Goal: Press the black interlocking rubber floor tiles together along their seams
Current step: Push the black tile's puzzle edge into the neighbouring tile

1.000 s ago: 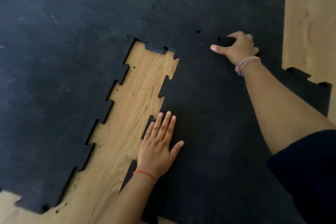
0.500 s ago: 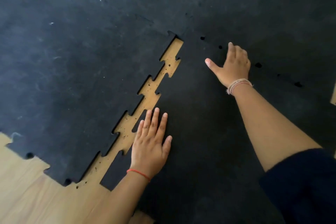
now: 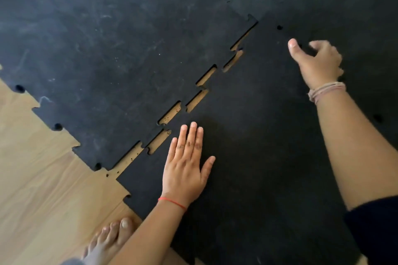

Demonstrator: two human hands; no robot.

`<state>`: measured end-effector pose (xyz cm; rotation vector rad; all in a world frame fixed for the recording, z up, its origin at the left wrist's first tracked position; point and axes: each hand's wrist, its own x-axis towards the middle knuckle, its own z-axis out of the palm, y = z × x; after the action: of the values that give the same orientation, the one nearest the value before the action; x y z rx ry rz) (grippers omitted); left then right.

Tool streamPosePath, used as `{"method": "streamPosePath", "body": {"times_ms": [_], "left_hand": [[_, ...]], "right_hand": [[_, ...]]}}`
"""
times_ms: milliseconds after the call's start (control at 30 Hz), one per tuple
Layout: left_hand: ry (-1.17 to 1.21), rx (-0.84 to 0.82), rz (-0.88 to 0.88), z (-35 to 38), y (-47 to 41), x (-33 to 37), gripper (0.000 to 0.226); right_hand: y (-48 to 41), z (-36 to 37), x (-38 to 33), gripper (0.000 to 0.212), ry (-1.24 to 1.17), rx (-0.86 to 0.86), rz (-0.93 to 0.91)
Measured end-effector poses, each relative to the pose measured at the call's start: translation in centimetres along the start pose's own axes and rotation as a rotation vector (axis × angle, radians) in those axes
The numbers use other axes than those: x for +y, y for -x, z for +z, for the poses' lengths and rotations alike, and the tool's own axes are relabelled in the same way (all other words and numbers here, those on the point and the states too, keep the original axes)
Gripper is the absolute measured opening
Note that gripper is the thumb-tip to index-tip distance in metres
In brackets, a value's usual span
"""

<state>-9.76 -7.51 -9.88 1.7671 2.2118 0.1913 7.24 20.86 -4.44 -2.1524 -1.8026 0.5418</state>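
A black rubber tile (image 3: 258, 168) lies under both my hands. Its toothed left edge sits close to the laid black tile (image 3: 107, 54). Their teeth partly mesh along a diagonal seam (image 3: 195, 101), and narrow slots of wood still show between them. My left hand (image 3: 187, 165) lies flat, palm down, on the near tile just right of the seam, fingers together. My right hand (image 3: 318, 62) is blurred near the tile's far edge. Its thumb is spread, its fingers are loosely curled, and nothing shows in it.
Light wooden floor (image 3: 43, 196) shows at the lower left, with small black crumbs along the seam. A bare foot (image 3: 112, 236) rests on it beside the tile's near corner. More black tiles (image 3: 355, 2) cover the far side. A dark sleeve (image 3: 377, 232) fills the lower right.
The tile under my hands has slid left toward the laid tile. The wide wedge of bare wood has narrowed to thin slots. My right hand has shifted along the far edge.
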Motion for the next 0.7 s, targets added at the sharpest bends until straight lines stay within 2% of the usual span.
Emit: {"method": "streamPosePath", "body": {"times_ms": [100, 200, 267, 367, 433, 500, 600, 700], "left_hand": [[-0.017, -0.02, 0.054, -0.3, -0.7, -0.9, 0.065], [-0.028, -0.001, 0.034, -0.3, -0.7, -0.6, 0.065], [0.005, 0.043, -0.1, -0.2, 0.3, -0.2, 0.067], [0.094, 0.137, -0.453, 0.2, 3.6, -0.3, 0.075], [0.095, 0.161, -0.605, 0.4, 6.0, -1.3, 0.082], [0.072, 0.143, -0.664, 0.5, 6.9, -2.3, 0.087], [0.062, 0.114, -0.674, 0.2, 6.4, -2.5, 0.09], [0.062, 0.106, -0.665, 0.0, 6.4, -2.4, 0.089]], "right_hand": [[2.8, 2.6, 1.0, 0.078, 0.227, -0.071, -0.055], [5.6, 4.0, -0.2, 0.086, 0.28, -0.045, -0.199], [7.9, 5.2, -2.3, 0.09, 0.289, -0.071, -0.379], [11.1, 7.7, -5.5, 0.096, 0.333, -0.188, -0.583], [12.1, 8.4, -6.7, 0.099, 0.362, -0.216, -0.579], [11.8, 8.3, -7.3, 0.102, 0.405, -0.199, -0.56], [10.7, 7.7, -8.2, 0.098, 0.409, -0.171, -0.571], [9.5, 7.3, -8.9, 0.097, 0.371, -0.218, -0.593]]}}
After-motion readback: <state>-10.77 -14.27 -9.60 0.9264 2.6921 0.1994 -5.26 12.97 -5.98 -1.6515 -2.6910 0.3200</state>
